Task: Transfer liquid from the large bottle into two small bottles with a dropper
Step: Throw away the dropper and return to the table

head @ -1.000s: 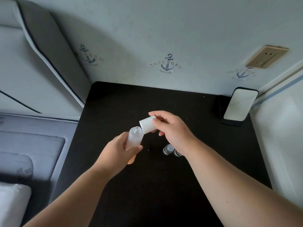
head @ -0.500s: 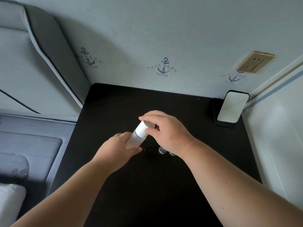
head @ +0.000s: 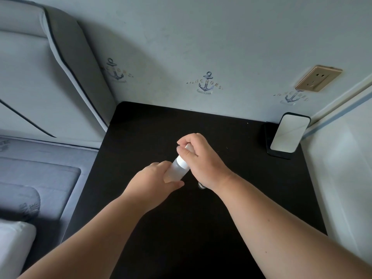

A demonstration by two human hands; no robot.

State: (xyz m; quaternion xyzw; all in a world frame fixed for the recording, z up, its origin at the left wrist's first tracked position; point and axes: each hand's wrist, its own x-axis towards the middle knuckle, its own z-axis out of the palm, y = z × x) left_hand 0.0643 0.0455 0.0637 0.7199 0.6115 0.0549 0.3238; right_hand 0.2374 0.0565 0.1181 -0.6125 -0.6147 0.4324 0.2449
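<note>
Two bare hands meet above the middle of the matte black worktop (head: 141,137). The left hand (head: 153,178) has its grip wrapped round the frosted, cylindrical body of the large bottle (head: 176,171), which tilts toward the far edge. The right hand (head: 198,158) has its fingers curled tight on the smooth white cap (head: 183,162) seated on the bottle's neck. Just under the right wrist, a sliver of a small clear bottle (head: 200,186) stands on the worktop, mostly hidden. At the far right corner a glossy phone (head: 288,132) leans on a dark stand against the wall.
</note>
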